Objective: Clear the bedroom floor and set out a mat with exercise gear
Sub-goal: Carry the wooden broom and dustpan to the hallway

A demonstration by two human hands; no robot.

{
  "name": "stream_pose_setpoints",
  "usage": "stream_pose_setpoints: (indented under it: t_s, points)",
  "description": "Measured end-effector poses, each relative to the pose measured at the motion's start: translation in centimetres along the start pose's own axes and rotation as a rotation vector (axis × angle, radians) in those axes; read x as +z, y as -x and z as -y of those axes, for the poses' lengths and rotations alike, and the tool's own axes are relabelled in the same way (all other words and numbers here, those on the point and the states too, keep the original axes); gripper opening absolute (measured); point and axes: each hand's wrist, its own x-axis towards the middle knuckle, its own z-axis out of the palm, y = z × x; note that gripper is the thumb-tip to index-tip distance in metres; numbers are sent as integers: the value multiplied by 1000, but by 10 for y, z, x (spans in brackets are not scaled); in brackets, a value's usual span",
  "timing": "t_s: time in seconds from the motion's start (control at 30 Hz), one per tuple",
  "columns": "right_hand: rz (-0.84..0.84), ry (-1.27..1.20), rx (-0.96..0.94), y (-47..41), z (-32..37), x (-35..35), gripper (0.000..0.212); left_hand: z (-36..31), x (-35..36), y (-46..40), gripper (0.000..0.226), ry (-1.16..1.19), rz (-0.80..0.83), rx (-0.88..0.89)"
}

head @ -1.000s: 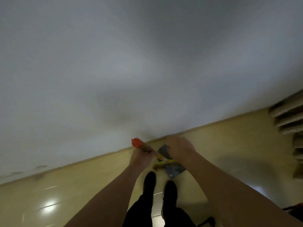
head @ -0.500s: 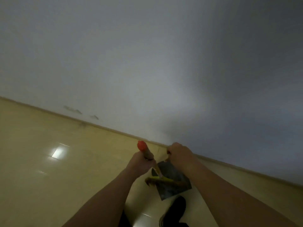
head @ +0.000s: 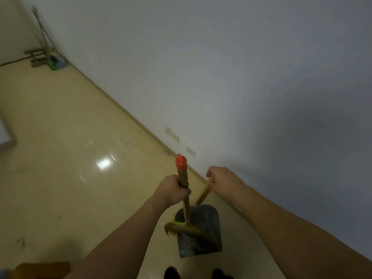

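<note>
Wall: plain white wall (head: 231, 67), running diagonally from upper left to lower right; a soft shadow darkens its right part.
Skirting: narrow beige skirting (head: 120, 109) where wall meets floor.
Sockets: two pale wall plates (head: 172, 134) low on the wall, just above the skirting.
Floor: glossy beige tiled floor (head: 60, 158) with thin joints.
Light: bright ceiling-light reflection (head: 103, 163) on the tiles.
Corner: long-handled cleaning tools (head: 48, 51) leaning in the far left corner, blurred.
Lower left: brown boxlike object (head: 40, 268), cut by the frame edge.

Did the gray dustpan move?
Cannot tell. The camera swung, so the wall shifted in view too. The dustpan hangs below both hands near the baseboard, as before.
</note>
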Motion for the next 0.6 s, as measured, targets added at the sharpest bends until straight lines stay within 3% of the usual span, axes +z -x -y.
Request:
stream_pose_setpoints:
  t_s: [0.4, 0.6]
  points:
    - [-1, -5, -347, -217, 213, -44, 15, 53, -249, -102, 16, 66, -356, -146]
    - [3, 10, -473, -311, 313, -65, 10, 77, -357, -145, 26, 84, -454, -193]
